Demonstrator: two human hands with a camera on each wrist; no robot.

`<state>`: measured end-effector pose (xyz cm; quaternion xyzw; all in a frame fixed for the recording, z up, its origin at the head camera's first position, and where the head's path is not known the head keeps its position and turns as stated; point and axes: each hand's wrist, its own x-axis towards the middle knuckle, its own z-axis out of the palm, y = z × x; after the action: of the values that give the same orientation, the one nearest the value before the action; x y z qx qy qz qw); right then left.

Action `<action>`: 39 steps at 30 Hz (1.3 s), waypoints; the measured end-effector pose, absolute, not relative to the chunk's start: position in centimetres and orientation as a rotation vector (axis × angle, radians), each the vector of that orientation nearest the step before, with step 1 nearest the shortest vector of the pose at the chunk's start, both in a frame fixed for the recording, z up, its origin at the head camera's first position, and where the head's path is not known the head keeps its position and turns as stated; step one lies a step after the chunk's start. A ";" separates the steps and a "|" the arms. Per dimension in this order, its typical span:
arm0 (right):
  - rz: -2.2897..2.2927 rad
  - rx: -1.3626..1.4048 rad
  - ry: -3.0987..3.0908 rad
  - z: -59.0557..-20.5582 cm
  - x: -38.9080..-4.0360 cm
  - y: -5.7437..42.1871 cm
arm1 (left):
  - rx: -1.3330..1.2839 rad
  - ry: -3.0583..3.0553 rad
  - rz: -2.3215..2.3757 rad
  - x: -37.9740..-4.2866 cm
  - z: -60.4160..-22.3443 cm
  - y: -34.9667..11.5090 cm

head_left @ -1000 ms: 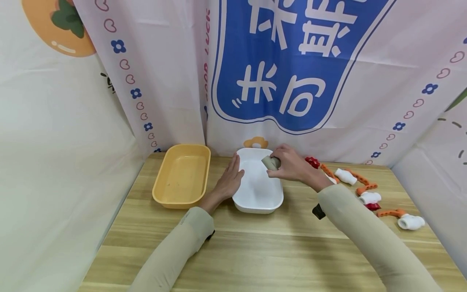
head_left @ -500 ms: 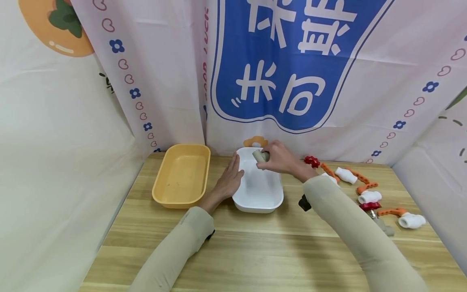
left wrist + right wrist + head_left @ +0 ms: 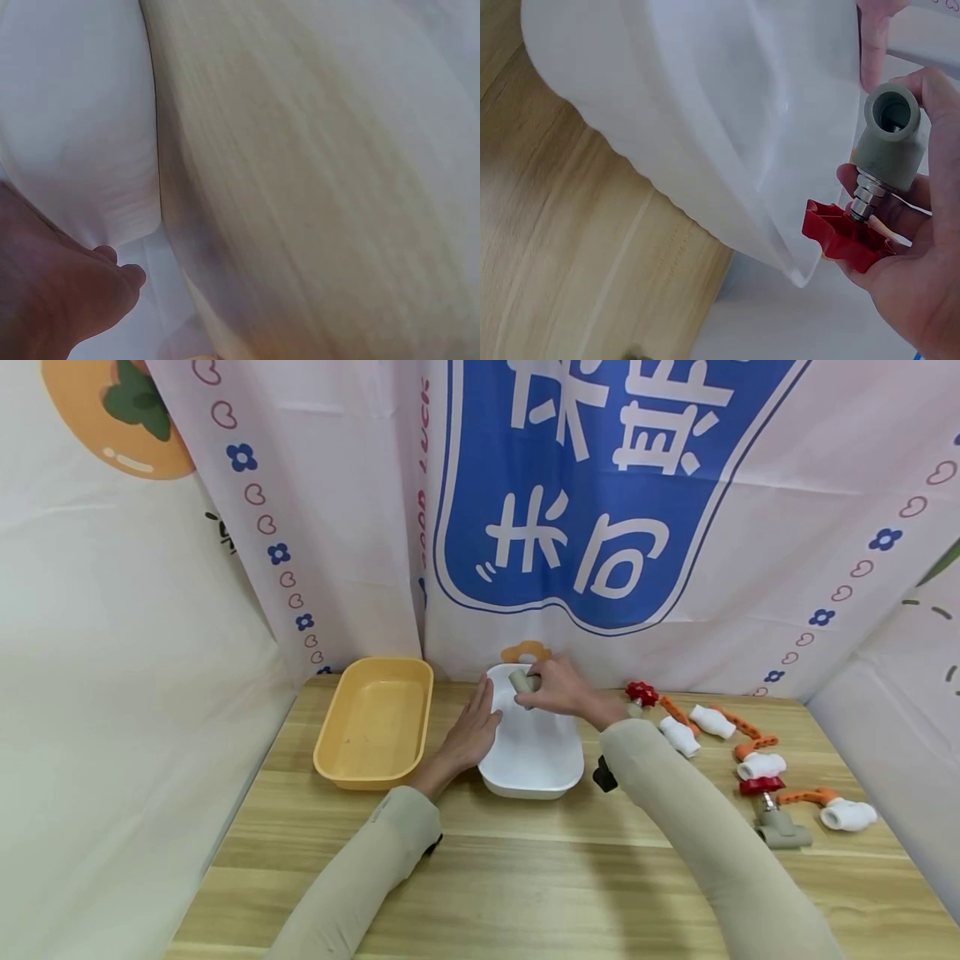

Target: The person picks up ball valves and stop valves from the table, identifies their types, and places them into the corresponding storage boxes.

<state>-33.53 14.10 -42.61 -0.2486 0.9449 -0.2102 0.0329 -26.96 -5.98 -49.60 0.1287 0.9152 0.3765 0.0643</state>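
Note:
My right hand [image 3: 562, 685] grips a grey pipe valve [image 3: 891, 142] with a red handwheel [image 3: 847, 236] over the far part of the white tray [image 3: 528, 760]. The valve's grey pipe end points away from the palm, and the red wheel sits by the palm in the right wrist view. My left hand [image 3: 472, 727] rests with straight fingers along the left rim of that tray. In the left wrist view the left hand [image 3: 67, 292] lies against the tray's outer wall [image 3: 82, 127].
A yellow tray [image 3: 371, 727] stands to the left. At right lie several white valves [image 3: 847, 815] with orange levers, a grey valve [image 3: 782, 831] with a red wheel, and another red-wheeled valve [image 3: 642, 694] near the back. A printed cloth [image 3: 360, 527] hangs behind the table [image 3: 487, 877].
My right hand has carried the grey valve leftward, farther over the white tray. Its arm has swung left, uncovering the grey valve on the table at right. The left hand stays put.

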 end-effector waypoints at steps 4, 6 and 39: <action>-0.668 -0.737 2.897 -43.2 -33.9 13.8 | 0.396 2.759 1.145 -27.0 -49.6 -6.0; -0.673 -0.726 2.885 -43.4 -34.0 13.7 | 0.398 2.758 1.145 -27.0 -49.6 -6.0; -0.455 -0.468 2.779 -44.5 -34.9 11.9 | 0.398 2.761 1.143 -26.9 -49.7 -6.1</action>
<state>-34.87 11.94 -44.54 -0.1623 0.9635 -0.1578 0.1431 -26.89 -6.06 -49.69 0.1319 0.9140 0.3784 0.0636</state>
